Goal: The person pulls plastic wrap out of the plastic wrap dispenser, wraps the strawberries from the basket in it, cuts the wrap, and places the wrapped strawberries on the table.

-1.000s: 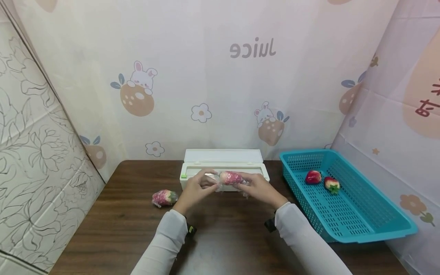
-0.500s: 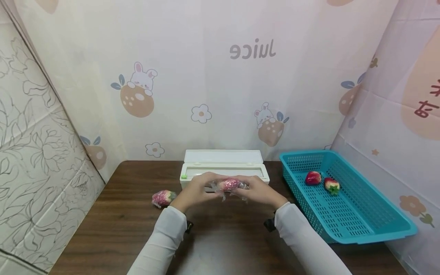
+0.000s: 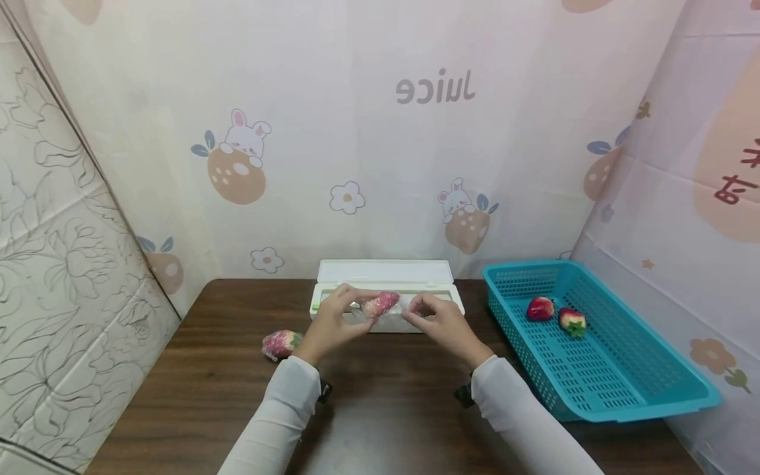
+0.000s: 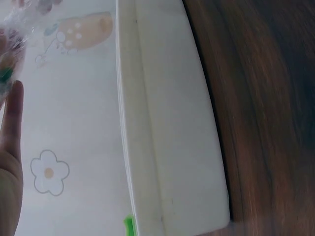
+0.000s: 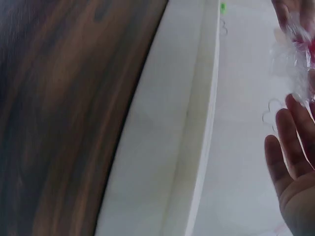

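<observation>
Over the front of a white cling-film box [image 3: 392, 323], my left hand [image 3: 331, 324] holds a red strawberry [image 3: 382, 303] between thumb and fingers. Clear cling film [image 3: 400, 308] covers the strawberry and sticks out loosely on its right side. My right hand [image 3: 444, 324] pinches the end of that film with thumb and forefinger. Crinkled film [image 5: 286, 56] also shows above the right fingers in the right wrist view. In the left wrist view, a green leafy bit [image 4: 5, 74] shows through the wrap by the left hand. Another film-wrapped strawberry [image 3: 280, 344] lies left of the left hand.
The box's lid [image 3: 384, 271] stands raised at the back, against the printed curtain [image 3: 309, 132]. A turquoise basket [image 3: 665, 410] on the right contains two unwrapped strawberries, one red [image 3: 540, 308] and one with green leaves [image 3: 572, 321]. All stand on a dark wooden table [image 3: 386, 402].
Both hands were close together round the strawberry half a second ago. The right hand has since drawn away to the right with the film end, and the strawberry has tilted and shifted left.
</observation>
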`<state>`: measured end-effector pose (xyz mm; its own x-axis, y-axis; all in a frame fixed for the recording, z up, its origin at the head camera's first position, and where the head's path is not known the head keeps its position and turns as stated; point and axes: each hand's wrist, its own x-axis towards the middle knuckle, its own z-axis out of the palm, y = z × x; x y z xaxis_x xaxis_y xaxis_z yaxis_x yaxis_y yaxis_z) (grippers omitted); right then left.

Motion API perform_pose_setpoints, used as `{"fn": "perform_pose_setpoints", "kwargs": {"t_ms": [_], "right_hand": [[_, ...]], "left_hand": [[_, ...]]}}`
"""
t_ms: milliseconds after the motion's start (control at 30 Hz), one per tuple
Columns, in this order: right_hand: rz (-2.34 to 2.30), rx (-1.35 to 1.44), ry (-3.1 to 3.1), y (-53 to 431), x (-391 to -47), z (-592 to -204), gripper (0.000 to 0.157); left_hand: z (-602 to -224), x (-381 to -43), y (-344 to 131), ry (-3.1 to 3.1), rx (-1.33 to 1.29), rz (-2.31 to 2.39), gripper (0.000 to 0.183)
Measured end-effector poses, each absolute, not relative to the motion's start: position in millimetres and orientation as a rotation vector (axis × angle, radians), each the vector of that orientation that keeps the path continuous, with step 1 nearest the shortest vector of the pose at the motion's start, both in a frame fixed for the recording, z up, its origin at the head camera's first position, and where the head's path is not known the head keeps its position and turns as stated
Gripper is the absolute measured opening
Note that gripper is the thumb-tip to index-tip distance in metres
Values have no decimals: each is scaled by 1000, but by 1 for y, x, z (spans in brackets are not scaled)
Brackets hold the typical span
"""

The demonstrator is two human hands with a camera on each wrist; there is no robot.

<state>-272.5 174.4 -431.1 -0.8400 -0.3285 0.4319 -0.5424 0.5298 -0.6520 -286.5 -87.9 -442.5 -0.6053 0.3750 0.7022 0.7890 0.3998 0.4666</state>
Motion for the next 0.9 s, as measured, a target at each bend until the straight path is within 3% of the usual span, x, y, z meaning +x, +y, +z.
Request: {"fn": "perform_pose_setpoints", "kwargs": {"t_ms": [167, 533, 667, 833, 900], "right_hand": [[1287, 760, -2498, 162, -271, -435, 6], [1664, 759, -2382, 143, -263, -434, 11], [1608, 726, -2376, 142, -260, -437, 13], [1504, 594, -2398, 142, -261, -439, 31], [1550, 616, -2398, 143, -262, -439, 46]], "left_hand": [[-445, -285, -82, -2134, -938, -1189, 50], [-444, -283, -75, -2112, -923, -1237, 58], [-443, -284, -76, -2128, -954, -1210, 60], [-442, -283, -79, -2184, -1026, -1232, 62], [-442, -284, -80, -2208, -1057, -1243, 65]]}}
